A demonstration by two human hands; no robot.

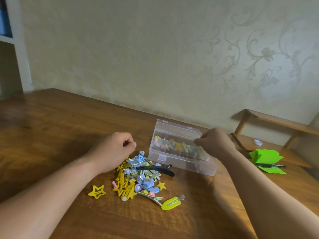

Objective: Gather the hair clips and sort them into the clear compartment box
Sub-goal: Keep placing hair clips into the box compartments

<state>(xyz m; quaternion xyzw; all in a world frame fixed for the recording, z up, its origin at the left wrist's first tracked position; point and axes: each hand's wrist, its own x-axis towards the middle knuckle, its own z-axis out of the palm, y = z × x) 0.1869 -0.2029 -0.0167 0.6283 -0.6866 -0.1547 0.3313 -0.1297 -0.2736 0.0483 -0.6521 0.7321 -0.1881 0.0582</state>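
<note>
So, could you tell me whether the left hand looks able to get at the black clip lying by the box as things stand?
Probably yes. The left hand rests at the far edge of the clip pile, and the black clip lies on top of it, uncovered. The right hand is up at the clear box, out of the way.

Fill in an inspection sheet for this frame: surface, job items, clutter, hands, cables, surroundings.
Surface: wooden table, bare apart from items below.
Job's things: clear box, lid open, clips inside; clip pile in front; yellow star clip and green clip lie apart.
Clutter: green paper with a pen.
Grippers: left hand curled over the pile; right hand at the box, fingers pinched.
Cables: nothing seen.
Surroundings: patterned wall, wooden chair.
</note>
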